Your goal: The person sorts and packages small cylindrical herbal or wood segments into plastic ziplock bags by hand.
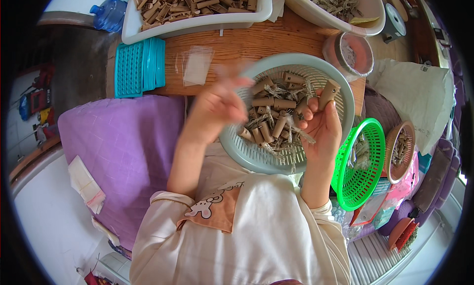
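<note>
The right hand (325,123) grips a tube (329,94) over the right side of the basin (236,154); the left hand (224,106) blurs near the basin's left rim, open or closed I cannot tell

I'm in what looks like a home doubling as a workroom: purple quilted cover (118,142) at left, wooden bench (247,42), far white tub (265,7) of brown parts (197,2), near basket (348,107) of brown tubes (284,104).
</note>
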Demonstrator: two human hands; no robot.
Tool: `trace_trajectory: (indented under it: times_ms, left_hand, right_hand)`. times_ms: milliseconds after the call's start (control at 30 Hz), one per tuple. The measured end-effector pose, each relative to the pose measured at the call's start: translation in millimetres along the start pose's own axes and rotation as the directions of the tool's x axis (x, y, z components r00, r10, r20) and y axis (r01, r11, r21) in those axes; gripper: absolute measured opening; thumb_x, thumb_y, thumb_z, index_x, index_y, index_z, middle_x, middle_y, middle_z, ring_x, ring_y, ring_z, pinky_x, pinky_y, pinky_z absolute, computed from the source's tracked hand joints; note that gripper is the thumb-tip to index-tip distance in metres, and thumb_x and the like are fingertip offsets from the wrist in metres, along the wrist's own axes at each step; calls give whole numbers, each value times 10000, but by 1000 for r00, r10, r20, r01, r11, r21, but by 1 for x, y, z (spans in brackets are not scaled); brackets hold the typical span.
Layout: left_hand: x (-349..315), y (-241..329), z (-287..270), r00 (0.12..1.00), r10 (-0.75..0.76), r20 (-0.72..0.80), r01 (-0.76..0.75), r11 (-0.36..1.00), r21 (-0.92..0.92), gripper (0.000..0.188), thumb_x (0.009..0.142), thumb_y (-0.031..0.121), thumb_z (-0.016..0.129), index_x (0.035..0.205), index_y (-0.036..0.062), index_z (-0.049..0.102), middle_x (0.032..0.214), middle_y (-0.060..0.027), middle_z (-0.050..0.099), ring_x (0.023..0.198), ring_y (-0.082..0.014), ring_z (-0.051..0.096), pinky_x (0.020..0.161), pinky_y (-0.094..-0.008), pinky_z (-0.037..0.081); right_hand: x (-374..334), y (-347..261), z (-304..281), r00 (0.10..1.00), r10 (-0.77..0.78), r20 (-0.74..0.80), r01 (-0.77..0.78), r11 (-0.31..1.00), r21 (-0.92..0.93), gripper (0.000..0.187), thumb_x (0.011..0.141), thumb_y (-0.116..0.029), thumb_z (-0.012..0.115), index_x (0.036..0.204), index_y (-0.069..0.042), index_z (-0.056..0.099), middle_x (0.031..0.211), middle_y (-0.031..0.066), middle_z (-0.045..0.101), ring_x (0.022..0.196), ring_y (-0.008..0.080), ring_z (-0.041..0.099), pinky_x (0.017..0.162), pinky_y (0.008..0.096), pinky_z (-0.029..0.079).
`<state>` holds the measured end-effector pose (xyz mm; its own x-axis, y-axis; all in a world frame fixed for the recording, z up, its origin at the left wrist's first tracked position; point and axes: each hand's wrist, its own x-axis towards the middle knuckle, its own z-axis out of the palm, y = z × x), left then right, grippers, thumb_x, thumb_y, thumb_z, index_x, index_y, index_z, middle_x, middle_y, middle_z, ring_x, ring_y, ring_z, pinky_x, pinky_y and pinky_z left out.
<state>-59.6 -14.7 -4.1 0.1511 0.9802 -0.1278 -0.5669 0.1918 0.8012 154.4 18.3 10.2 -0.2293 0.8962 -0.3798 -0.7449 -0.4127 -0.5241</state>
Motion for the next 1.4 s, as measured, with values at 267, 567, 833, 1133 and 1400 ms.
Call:
trace_trajectory:
  times_ms: [267,567,833,1133,1400]
  left_hand:
    - [-2,-33,55,991,-127,40,126,992,30,265,763,70,637,991,1,521,790,-31,559,693,-78,543,632,-211,452]
    - [3,-26,57,981,173,-93,-107,868,486,108,759,53,632,797,2,546,712,-36,579,630,-72,551,554,-208,453]
    - [6,-33,49,967,227,-120,-106,780,617,181,723,67,669,852,9,557,698,-43,592,648,-89,568,584,-230,469]
    - [4,-22,35,983,44,-180,49,875,481,269,687,71,701,916,30,566,675,-18,579,628,-65,541,609,-205,442]
    - [1,-11,39,983,-126,-132,174,858,482,312,657,50,719,925,27,561,649,4,544,598,-46,499,567,-189,414]
  right_hand:
    - [-7,5,14,999,47,20,-45,994,-98,290,908,-232,399,1088,-10,443,786,37,483,615,88,483,483,209,450]
    - [-14,0,12,1000,1,7,5,661,-751,310,831,-32,536,1128,52,503,904,54,598,791,60,524,690,183,439]
    - [-15,5,9,998,58,-36,-64,631,-773,326,798,-5,567,1116,45,514,787,31,586,678,55,525,619,190,454]
    - [-8,-31,-2,914,-384,129,331,524,-785,318,777,3,587,1092,13,545,934,63,539,693,85,538,622,187,463]
    - [-8,-28,40,618,-354,702,601,-362,-713,369,598,40,688,951,-57,642,815,57,519,666,152,570,564,240,476]
